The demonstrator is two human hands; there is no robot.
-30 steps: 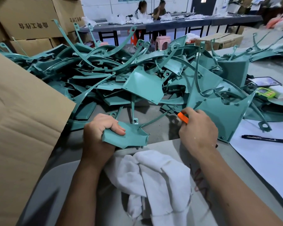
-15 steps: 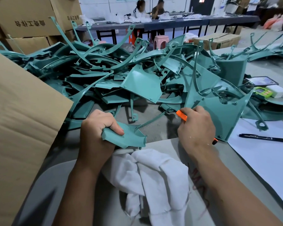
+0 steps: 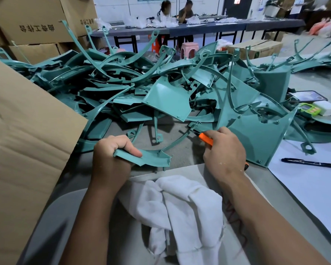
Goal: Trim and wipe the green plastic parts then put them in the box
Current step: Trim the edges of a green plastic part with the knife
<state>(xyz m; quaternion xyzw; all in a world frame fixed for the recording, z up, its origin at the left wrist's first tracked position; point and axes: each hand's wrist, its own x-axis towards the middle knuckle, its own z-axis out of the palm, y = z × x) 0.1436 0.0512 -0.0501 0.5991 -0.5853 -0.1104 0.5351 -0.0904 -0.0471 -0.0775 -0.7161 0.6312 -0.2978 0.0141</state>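
Green part [image 3: 147, 159] in left grip [image 3: 111, 159]; right grip [image 3: 223, 152] holds orange knife [image 3: 205, 139].

The box [image 3: 29, 20] stacked behind my pile bore black Chinese characters, mirrored as I saw them, so I could not read them surely. The next box [image 3: 80, 14] carried similar print. Nothing else was legible.

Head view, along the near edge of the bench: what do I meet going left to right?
Cardboard flap → left hand gripping a green part → right hand holding the orange trimming knife → black pen.
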